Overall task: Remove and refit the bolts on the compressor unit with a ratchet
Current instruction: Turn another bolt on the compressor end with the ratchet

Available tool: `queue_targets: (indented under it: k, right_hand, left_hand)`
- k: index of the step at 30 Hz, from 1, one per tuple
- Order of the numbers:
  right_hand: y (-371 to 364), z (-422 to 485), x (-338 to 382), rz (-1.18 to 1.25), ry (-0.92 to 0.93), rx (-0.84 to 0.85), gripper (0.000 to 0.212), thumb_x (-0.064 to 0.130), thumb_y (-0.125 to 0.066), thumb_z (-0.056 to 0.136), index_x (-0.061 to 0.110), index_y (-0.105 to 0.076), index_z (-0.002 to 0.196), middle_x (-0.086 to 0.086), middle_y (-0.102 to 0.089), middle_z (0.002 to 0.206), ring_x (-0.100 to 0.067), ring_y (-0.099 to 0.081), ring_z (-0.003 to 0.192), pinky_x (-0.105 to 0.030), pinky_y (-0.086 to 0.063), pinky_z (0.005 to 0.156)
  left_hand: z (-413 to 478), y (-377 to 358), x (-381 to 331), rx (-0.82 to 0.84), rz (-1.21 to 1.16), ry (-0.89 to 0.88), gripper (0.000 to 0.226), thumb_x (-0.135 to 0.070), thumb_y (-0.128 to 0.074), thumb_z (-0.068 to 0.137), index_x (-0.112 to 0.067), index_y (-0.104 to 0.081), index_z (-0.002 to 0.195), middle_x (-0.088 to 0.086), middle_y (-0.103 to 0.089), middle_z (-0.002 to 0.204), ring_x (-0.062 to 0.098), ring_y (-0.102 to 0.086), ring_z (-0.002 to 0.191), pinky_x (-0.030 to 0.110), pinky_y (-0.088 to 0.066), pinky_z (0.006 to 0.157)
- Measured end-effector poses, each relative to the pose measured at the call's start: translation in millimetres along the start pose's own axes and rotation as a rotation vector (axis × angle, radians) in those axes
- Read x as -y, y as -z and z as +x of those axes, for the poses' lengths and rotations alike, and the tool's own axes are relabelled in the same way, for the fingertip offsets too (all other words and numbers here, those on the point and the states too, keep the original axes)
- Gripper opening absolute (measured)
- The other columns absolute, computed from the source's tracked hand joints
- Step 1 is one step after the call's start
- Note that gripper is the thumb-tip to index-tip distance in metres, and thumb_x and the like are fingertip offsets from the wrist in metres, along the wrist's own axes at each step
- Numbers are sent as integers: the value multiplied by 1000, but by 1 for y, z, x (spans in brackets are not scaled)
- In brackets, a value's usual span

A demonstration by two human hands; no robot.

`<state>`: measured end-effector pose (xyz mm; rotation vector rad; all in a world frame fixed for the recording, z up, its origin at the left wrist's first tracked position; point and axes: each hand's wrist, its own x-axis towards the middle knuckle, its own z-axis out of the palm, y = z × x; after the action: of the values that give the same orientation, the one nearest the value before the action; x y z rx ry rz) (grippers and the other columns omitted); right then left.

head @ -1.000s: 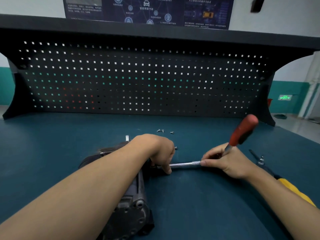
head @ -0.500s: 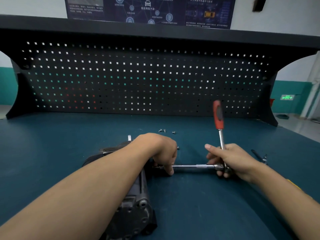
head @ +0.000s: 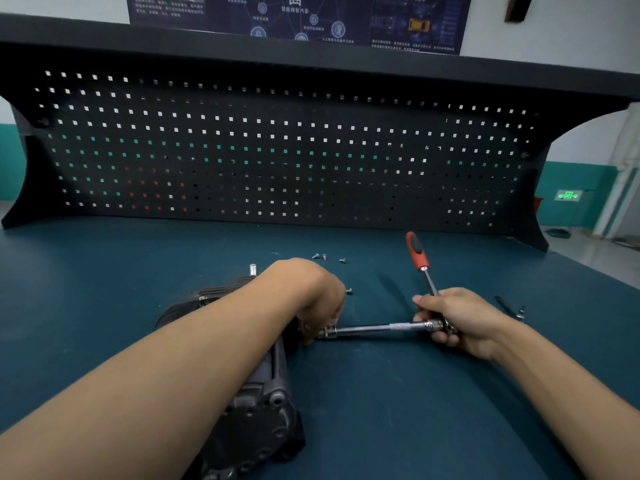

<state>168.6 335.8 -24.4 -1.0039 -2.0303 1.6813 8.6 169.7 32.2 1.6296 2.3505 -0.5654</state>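
A dark teal matte surface [head: 381,410] spreads wide. Along its far edge stands a black metal pegboard panel [head: 277,161] pierced by rows of small square holes and capped by a black overhanging shelf [head: 311,57]. Above it, a dark blue printed poster [head: 298,15] hangs on the white wall. At far right, a green exit sign [head: 568,195] glows on a teal wall band. A slim dark tool [head: 504,304] lies on the surface's right side, with a small silvery fitting [head: 520,311] just beside it.

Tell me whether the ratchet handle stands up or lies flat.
Standing up: the ratchet handle rises above the right hand, leaning slightly left.
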Motion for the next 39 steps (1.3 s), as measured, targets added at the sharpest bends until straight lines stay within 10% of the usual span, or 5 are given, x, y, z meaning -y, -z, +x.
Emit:
queue_targets:
  k: [17,25,29,39]
  right_hand:
    - [6,5,-3,81,-21,-14,17,18,-62,98,6,-55,88,-7,-65,63,-14,-43,33,-16,-25,29]
    - [15,5,-1,103,-30,-104,16,18,-60,99,4,-55,93,-2,-63,51,-12,-43,31,-17,-24,28]
    - [17,11,-4,159,-47,-215,16,16,-60,99,1,-57,96,-1,-63,48,-12,-43,30,-16,-25,28]
    - [27,23,-11,203,-32,-420,10,14,-58,98,4,-55,98,-6,-69,67,-11,-44,29,-16,-31,31]
  left_hand:
    - [4,-4,9,-223,-144,-57,30,-4,-79,74,-25,-72,95,-16,-60,72,16,-62,77,29,-55,75]
    - [9,-4,18,-523,-440,-71,35,6,-60,78,-28,-65,84,-3,-72,76,19,-65,64,33,-60,60]
    - [12,-6,21,-543,-460,-61,33,7,-61,80,-25,-65,85,-4,-69,72,13,-61,57,18,-49,43]
    - [36,26,30,-385,-467,61,30,6,-68,77,-24,-68,81,-5,-72,76,-2,-59,48,20,-55,63]
